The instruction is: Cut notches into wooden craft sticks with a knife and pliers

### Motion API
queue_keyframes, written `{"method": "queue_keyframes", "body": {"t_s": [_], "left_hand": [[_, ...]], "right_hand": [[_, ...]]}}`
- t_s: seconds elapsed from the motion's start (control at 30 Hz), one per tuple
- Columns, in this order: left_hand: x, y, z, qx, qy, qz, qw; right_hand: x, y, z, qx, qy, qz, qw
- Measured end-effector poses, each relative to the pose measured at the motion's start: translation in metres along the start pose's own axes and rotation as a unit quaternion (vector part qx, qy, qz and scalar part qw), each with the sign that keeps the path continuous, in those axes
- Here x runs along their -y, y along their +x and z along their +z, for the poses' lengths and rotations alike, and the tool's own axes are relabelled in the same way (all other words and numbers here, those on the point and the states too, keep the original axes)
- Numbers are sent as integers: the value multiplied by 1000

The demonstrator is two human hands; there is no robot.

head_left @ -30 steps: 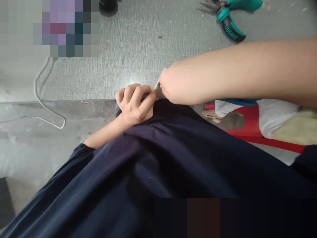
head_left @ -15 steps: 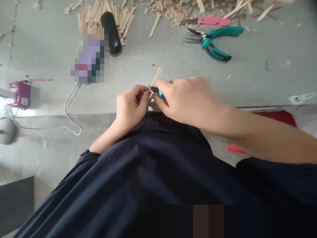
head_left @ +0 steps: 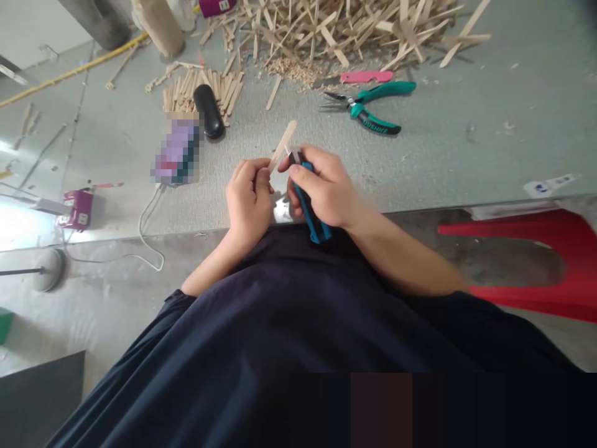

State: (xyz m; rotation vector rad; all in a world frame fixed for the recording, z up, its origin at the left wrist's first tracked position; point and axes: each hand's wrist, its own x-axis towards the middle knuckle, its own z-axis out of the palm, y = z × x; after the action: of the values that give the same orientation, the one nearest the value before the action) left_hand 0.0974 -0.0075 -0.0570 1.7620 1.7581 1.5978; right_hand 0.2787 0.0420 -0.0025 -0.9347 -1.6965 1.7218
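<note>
Here at the near edge of the grey textured surface [head_left: 443, 155], my left hand [head_left: 249, 202] bends up at the wrist, its grip pinching the lower end of a flat pale wooden craft stick [head_left: 284, 140] that tilts up and away. It's light and thin, easy to snap I'd judge, so low by the fingertips is the place to hold it. My right hand [head_left: 329, 193], wrist cocked inward, has its grip wrapped tight round a blue-handled utility knife [head_left: 319, 231], blade end just beside the stick; farther off lie green-handled pliers [head_left: 368, 109] and a heap of loose wooden sticks [head_left: 336, 25].
</note>
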Motion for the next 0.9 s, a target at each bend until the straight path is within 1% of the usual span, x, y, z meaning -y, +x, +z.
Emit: {"method": "queue_keyframes", "body": {"t_s": [0.1,0.27,0.37,0.5,0.67,0.83,0.9], "left_hand": [[-1,-5,6,16,1,-22,1000],[0,-11,10,26,-28,-41,998],[-1,-13,10,12,-44,-54,998],[0,-16,10,-13,-39,-66,997],[1,-18,11,-31,-32,-55,998],[-1,-19,10,-58,-54,-22,997],[-2,-19,10,-60,-52,-16,997]], "right_hand": [[-12,-2,8,6,38,-9,999],[-16,-2,6,14,50,-27,998],[-15,-2,4,16,28,-21,999],[-13,-3,5,27,-7,-13,1000],[-9,-3,5,42,-42,-13,998],[-7,-5,3,51,-50,-17,997],[-7,-5,3,56,-49,-20,997]]}}
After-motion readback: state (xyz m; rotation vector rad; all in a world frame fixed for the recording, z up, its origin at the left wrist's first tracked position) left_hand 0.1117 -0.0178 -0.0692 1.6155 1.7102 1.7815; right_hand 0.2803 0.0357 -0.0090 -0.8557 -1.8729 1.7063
